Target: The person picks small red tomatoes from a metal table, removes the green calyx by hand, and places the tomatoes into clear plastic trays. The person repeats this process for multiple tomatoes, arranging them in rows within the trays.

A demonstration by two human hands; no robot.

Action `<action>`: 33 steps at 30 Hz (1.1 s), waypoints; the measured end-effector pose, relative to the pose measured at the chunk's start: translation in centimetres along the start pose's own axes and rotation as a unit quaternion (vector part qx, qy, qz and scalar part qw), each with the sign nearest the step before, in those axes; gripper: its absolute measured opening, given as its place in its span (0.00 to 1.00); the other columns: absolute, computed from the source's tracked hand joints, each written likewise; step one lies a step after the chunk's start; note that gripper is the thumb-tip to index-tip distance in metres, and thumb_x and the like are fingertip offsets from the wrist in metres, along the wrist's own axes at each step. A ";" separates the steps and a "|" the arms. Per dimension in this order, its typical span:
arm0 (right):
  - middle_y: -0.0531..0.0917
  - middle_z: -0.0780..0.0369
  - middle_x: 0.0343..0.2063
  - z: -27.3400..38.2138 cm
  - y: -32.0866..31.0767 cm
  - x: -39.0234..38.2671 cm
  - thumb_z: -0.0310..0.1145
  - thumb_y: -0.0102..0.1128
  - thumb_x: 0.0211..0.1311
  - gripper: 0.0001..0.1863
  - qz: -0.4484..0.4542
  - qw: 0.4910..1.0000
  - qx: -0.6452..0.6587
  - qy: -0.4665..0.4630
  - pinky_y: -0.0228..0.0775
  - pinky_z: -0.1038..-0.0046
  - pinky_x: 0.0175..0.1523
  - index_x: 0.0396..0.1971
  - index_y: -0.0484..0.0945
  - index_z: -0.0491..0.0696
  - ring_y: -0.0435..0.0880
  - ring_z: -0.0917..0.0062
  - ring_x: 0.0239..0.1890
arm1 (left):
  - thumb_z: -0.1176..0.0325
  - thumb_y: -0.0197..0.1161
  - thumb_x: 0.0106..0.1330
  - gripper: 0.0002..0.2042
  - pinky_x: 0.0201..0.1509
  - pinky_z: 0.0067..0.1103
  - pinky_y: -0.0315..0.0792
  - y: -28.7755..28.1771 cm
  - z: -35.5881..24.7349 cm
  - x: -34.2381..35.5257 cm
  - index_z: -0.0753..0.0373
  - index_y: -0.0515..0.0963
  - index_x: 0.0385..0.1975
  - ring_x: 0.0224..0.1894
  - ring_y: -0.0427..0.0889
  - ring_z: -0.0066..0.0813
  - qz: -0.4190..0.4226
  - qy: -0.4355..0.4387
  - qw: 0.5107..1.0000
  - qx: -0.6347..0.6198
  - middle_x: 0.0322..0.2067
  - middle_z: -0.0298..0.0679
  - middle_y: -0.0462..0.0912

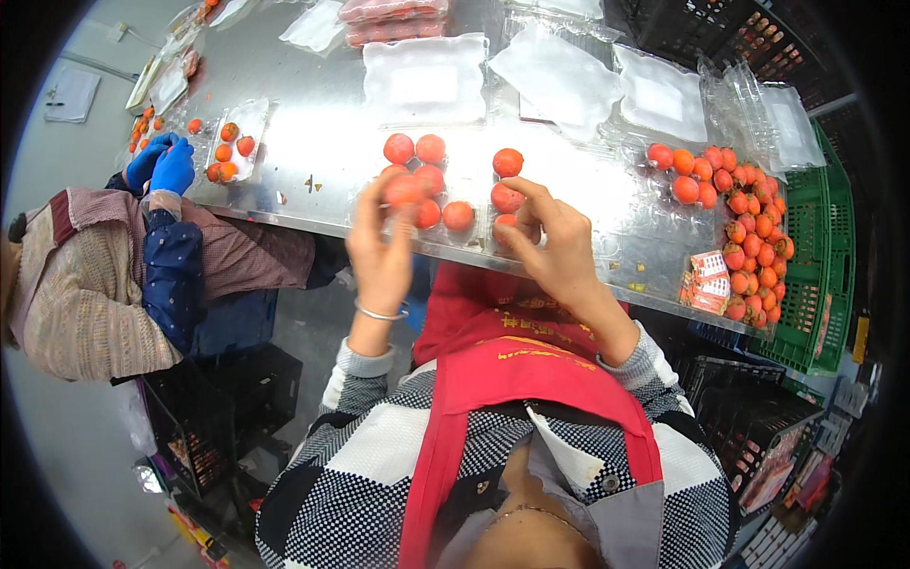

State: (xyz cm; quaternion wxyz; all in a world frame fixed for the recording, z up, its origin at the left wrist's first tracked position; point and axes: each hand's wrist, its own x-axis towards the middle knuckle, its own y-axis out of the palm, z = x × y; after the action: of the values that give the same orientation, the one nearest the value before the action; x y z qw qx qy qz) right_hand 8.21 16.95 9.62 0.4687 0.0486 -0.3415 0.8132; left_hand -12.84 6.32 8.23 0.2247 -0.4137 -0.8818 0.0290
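Evidently, in the head view we record: one bare left hand (381,248), thumb and fingers clamped on a blurred, round, orange-red fruit (405,191) over a shiny grey metal table (327,133); one bare right hand (563,243), thumb and fingers parted around the nearest of a short column of round, orange-red fruits (507,198), contact uncertain. Step in hand, we judge: placing fruit in groups; the next move calls for a light grip and careful release. Labels: red-and-white printed cards (707,284) beside a large heap of orange-red fruits (755,245), too small for us to read; a red cloth apron (531,379) with yellow lettering, which we leave untranscribed.
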 end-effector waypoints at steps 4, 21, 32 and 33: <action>0.78 0.64 0.20 -0.7 -0.9 0.0 0.22 0.73 0.62 0.21 -0.001 0.998 0.019 0.056 0.70 0.76 0.31 0.55 0.83 0.45 0.76 0.80 0.23 | 0.68 0.66 0.77 0.19 0.63 0.29 0.77 -5.5 3.7 0.2 0.67 0.77 0.64 0.57 0.85 0.35 -0.051 -0.030 0.990 0.125 0.57 0.46 0.84; 0.81 0.60 0.38 -2.3 -2.4 1.2 0.29 0.75 0.55 0.14 0.056 0.990 -0.109 -0.076 0.73 0.62 0.46 0.41 0.83 0.48 0.80 0.63 0.41 | 0.69 0.69 0.72 0.13 0.58 0.33 0.76 -5.9 3.9 0.4 0.63 0.84 0.53 0.55 0.81 0.43 -0.012 0.077 0.957 0.280 0.53 0.45 0.82; 0.78 0.63 0.39 -0.1 0.1 -1.6 0.36 0.83 0.43 0.25 0.043 0.964 -0.254 -0.064 0.67 0.62 0.46 0.42 0.82 0.49 0.78 0.66 0.43 | 0.76 0.68 0.71 0.08 0.56 0.29 0.78 1.2 -1.2 0.1 0.65 0.86 0.47 0.50 0.86 0.39 0.051 0.075 0.992 0.093 0.45 0.44 0.87; 0.79 0.62 0.39 -0.2 0.1 -1.6 0.36 0.83 0.43 0.25 0.035 0.965 -0.249 -0.073 0.67 0.62 0.47 0.42 0.82 0.49 0.78 0.65 0.44 | 0.76 0.68 0.71 0.07 0.55 0.29 0.79 1.6 -1.4 0.1 0.65 0.86 0.46 0.50 0.86 0.38 0.056 0.072 0.992 0.084 0.45 0.44 0.87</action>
State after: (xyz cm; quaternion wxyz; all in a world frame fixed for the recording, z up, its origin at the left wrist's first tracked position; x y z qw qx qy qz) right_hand 9.05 15.82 8.78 0.4114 -0.0221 -0.5681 0.7124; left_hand -11.13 7.28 9.15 0.3194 -0.4429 -0.8333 0.0861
